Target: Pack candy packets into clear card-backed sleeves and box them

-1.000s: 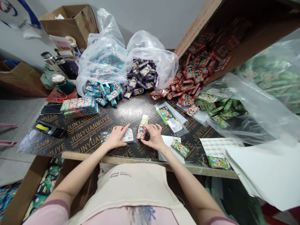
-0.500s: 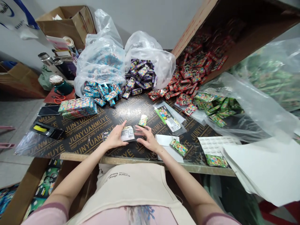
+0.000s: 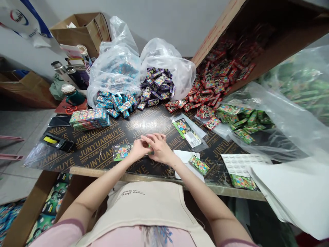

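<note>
My left hand (image 3: 141, 149) and my right hand (image 3: 159, 148) meet over the dark printed tabletop (image 3: 97, 151), fingers curled together. A bit of green shows between them, most likely the small green box, nearly all hidden by the fingers. Under and left of my left hand lies a flat printed packet (image 3: 122, 152). Right of my right hand, a green box (image 3: 199, 165) rests on white paper (image 3: 183, 157). Behind it lies a green and black packet (image 3: 187, 132) on clear plastic sleeves.
Along the back are piles of blue boxes (image 3: 115, 103), purple boxes (image 3: 159, 84), red boxes (image 3: 208, 89) and green boxes (image 3: 246, 120). At the left are a stack of packs (image 3: 89, 118) and a tape dispenser (image 3: 58, 141). A label sheet (image 3: 239, 163) lies right.
My hands have come together, and the small green box that lay behind my right hand is no longer on the table there. The packet by my left hand is more exposed. The view has shifted slightly.
</note>
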The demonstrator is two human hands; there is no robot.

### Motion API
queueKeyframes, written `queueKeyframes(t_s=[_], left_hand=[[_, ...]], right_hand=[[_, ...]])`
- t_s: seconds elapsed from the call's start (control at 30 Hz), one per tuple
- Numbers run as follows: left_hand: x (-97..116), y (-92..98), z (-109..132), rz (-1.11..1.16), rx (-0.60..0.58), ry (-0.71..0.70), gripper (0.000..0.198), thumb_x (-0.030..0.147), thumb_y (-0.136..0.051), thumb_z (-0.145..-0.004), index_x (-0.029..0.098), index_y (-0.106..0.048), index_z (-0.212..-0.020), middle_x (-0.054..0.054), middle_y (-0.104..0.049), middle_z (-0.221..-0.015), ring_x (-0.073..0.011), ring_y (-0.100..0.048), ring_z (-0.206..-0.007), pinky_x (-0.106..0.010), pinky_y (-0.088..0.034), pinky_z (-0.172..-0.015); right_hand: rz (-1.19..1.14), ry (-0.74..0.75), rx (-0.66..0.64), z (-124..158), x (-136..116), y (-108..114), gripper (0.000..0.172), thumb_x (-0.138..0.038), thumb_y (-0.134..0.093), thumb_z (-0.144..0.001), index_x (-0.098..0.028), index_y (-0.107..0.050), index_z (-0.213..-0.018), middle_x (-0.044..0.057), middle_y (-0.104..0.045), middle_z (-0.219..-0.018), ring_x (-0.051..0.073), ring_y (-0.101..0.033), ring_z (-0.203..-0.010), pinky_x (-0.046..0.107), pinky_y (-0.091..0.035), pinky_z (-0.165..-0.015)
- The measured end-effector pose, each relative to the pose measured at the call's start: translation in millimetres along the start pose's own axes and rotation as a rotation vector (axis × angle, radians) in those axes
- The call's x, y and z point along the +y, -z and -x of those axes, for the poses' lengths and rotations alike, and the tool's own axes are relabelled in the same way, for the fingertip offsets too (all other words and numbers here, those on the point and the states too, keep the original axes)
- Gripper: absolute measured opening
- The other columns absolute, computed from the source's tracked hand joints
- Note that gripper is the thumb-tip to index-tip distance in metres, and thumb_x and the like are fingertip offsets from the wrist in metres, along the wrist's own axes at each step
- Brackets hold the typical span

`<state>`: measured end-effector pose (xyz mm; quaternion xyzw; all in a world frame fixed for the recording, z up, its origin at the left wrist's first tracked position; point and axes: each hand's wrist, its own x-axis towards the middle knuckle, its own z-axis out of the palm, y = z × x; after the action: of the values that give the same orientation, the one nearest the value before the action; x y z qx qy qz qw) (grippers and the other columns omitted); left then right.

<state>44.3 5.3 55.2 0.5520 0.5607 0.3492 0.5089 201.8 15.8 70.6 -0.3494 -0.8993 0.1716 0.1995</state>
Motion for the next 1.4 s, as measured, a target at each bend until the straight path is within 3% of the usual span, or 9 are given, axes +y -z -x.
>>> queueKeyframes(t_s=[0.17,0.27,0.47,0.6,0.8,0.97,1.17,1.23,1.4], left_hand=[[8,-9.6,6,0.595,-0.142,0.192,0.030,0.031,-0.075,-0.063,0.012,-0.065,-0.084,-0.002,-0.066,-0.071,-0.0161,-0.064,-0.068,-0.030,-0.050,-0.074],[4,-3.3,8,0.659,-0.210,0.266,0.047,0.042,-0.076,-0.065,0.011,-0.064,-0.099,-0.008,-0.069,-0.080,-0.0195,-0.067,-0.071,-0.035,-0.051,-0.077],[-26,36.5,11,-0.320,-0.079,-0.150,0.096,0.049,-0.081,-0.057,0.021,-0.041,-0.140,-0.014,-0.056,-0.129,-0.0328,-0.049,-0.120,-0.048,-0.036,-0.102],[-46,57.5,13,-0.863,-0.175,-0.258,0.112,0.037,-0.083,-0.052,0.023,-0.026,-0.148,-0.013,-0.055,-0.121,-0.0347,-0.050,-0.111,-0.050,-0.038,-0.096],[-46,64.0,11,-0.781,-0.157,-0.258,0.114,0.033,-0.077,-0.058,0.019,-0.012,-0.151,-0.012,-0.053,-0.119,-0.0309,-0.051,-0.109,-0.044,-0.042,-0.093],[-33,65.3,11,-0.696,-0.187,-0.288,0.115,0.034,-0.078,-0.058,0.021,-0.010,-0.151,-0.013,-0.051,-0.125,-0.0312,-0.052,-0.112,-0.045,-0.042,-0.095],[-28,59.6,13,-0.581,-0.250,-0.341,0.118,0.029,-0.080,-0.055,0.022,-0.012,-0.151,-0.013,-0.048,-0.133,-0.0314,-0.050,-0.116,-0.046,-0.039,-0.100],[-25,53.3,14,-0.512,-0.187,-0.340,0.115,0.029,-0.081,-0.054,0.023,-0.018,-0.150,-0.012,-0.048,-0.129,-0.0300,-0.051,-0.114,-0.044,-0.040,-0.100],[-18,21.9,11,-0.130,0.314,-0.227,0.087,0.037,-0.083,-0.054,0.022,-0.051,-0.134,-0.005,-0.052,-0.105,-0.0227,-0.055,-0.098,-0.035,-0.044,-0.090]], right_hand=[[-0.156,0.002,0.137,10,3,2,0.095,-0.049,-0.073,-0.068,-0.025,-0.025,-0.146,0.014,-0.037,-0.145,0.033,-0.038,-0.128,0.048,-0.028,-0.104],[-0.157,-0.075,0.173,17,10,-3,0.092,-0.047,-0.072,-0.067,-0.024,-0.028,-0.145,0.013,-0.047,-0.136,0.034,-0.043,-0.124,0.048,-0.029,-0.103],[-0.068,-0.234,0.209,29,29,-18,0.089,-0.036,-0.071,-0.069,-0.026,-0.028,-0.145,0.011,-0.054,-0.127,0.032,-0.049,-0.116,0.046,-0.033,-0.097],[-0.062,-0.238,0.066,36,41,-34,0.090,-0.038,-0.078,-0.067,-0.027,-0.032,-0.144,0.013,-0.052,-0.129,0.034,-0.047,-0.120,0.049,-0.032,-0.098],[-0.504,-0.088,-0.017,35,33,-39,0.101,-0.046,-0.080,-0.063,-0.026,-0.025,-0.146,0.011,-0.048,-0.138,0.027,-0.050,-0.122,0.042,-0.039,-0.101],[-0.255,-0.164,0.131,25,34,-10,0.082,-0.044,-0.076,-0.070,-0.025,-0.038,-0.140,0.013,-0.051,-0.136,0.032,-0.044,-0.127,0.050,-0.031,-0.104],[-0.327,0.006,-0.115,24,35,6,0.093,-0.045,-0.081,-0.064,-0.028,-0.034,-0.143,0.010,-0.049,-0.140,0.031,-0.046,-0.127,0.048,-0.032,-0.106],[-0.464,-0.043,-0.036,24,33,4,0.094,-0.046,-0.081,-0.062,-0.028,-0.036,-0.143,0.009,-0.046,-0.143,0.029,-0.044,-0.130,0.045,-0.032,-0.108],[-0.872,-0.528,0.609,12,11,-5,0.090,-0.048,-0.075,-0.067,-0.030,-0.030,-0.143,0.010,-0.055,-0.133,0.025,-0.055,-0.119,0.043,-0.041,-0.102]])
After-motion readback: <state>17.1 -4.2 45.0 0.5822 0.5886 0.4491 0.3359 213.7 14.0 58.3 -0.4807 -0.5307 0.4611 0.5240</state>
